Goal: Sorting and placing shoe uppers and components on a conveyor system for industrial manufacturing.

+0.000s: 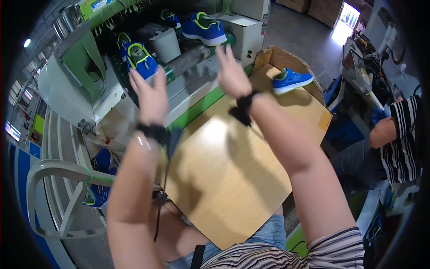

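Note:
My left hand reaches up with fingers stretched and apart at the near end of a blue sneaker with yellow-green trim. Its fingertips overlap the shoe in view, and whether they touch it is unclear. My right hand is open too, fingers pointing up just below another blue sneaker with a white sole. Both sneakers are at the opening of a machine, beside a metal roller. A third blue sneaker lies on its side on the wooden board in front of me.
More blue shoes sit deeper in the machine, and others are on the metal rack at left. A cardboard edge rises behind the board. On the right, a person in a striped shirt sits close by. Black bands with cables circle my wrists.

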